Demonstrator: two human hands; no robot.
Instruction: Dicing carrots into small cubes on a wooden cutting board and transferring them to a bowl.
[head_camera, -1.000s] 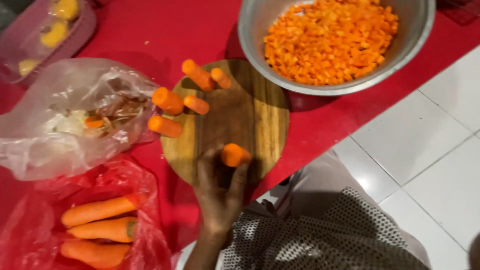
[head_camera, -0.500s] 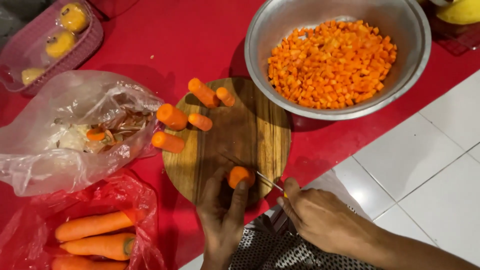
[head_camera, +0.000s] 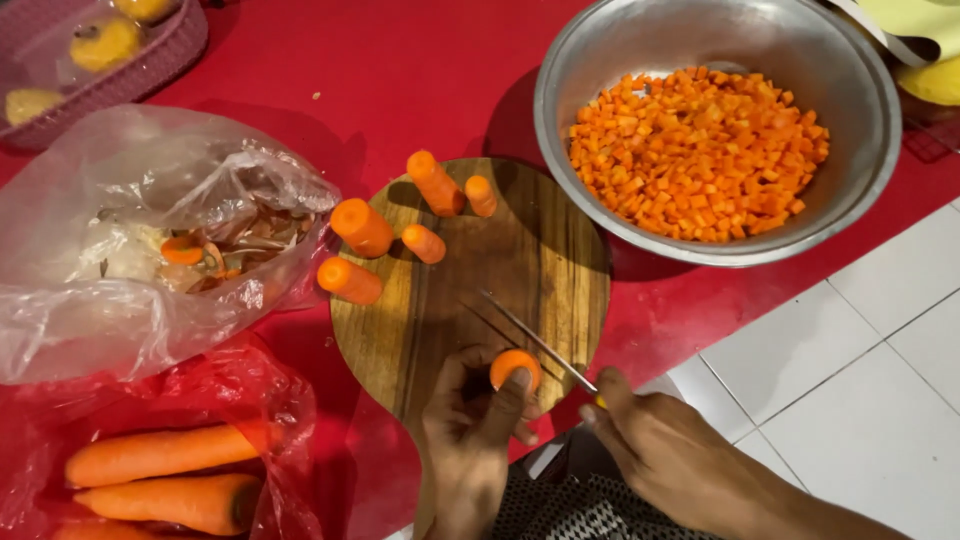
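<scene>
My left hand (head_camera: 468, 430) pinches a short carrot piece (head_camera: 514, 366) upright on the near edge of a round wooden cutting board (head_camera: 500, 270). My right hand (head_camera: 665, 450) grips a thin knife (head_camera: 535, 340); its blade lies flat across the board beside the held piece. Several peeled carrot chunks (head_camera: 362, 228) lie at the board's far left. A steel bowl (head_camera: 860, 170) of diced carrot (head_camera: 700, 150) sits to the right.
A clear plastic bag of peelings (head_camera: 150, 240) lies left of the board. A red bag with whole carrots (head_camera: 160, 455) is at the near left. A pink basket with yellow fruit (head_camera: 100, 50) sits far left. White floor tiles (head_camera: 850, 380) show beyond the red table's edge.
My right hand came into view with the knife and brought the blade onto the board next to the carrot piece. My left hand kept the piece near the board's front edge.
</scene>
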